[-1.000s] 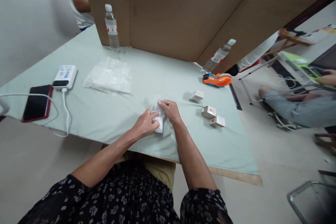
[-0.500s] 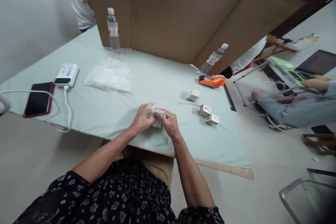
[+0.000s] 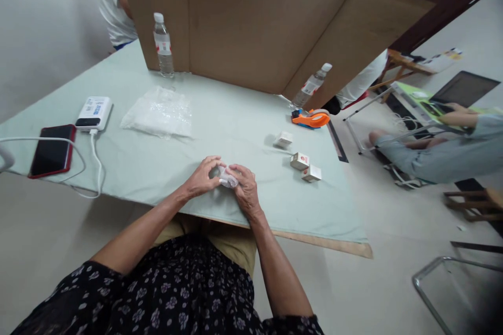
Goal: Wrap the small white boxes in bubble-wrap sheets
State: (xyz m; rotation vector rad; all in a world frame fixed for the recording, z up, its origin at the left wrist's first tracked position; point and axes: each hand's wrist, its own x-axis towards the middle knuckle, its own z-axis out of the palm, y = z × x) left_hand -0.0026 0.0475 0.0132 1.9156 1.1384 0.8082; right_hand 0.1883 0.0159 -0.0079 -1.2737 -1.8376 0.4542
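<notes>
Near the front edge of the cloth-covered table, both hands are around a small bundle in crinkled, see-through plastic wrap. My left hand curves around its left side, with thumb and fingertips at the plastic. On the other side, my right hand grips the bundle with bent fingers. What lies inside the wrap cannot be made out. To the right stand small white cartons: one on its own, and a pair touching at a corner, the rear carton and the front carton.
Clear plastic wrap sheets lie left. Farther left are a power bank with a cable and a phone. A cardboard screen stands behind, with water bottles before it. An orange tape dispenser lies right.
The wrapped bundle has been turned and pressed more compact between my hands. My left hand has opened slightly around it. The whole view has shifted a little.
</notes>
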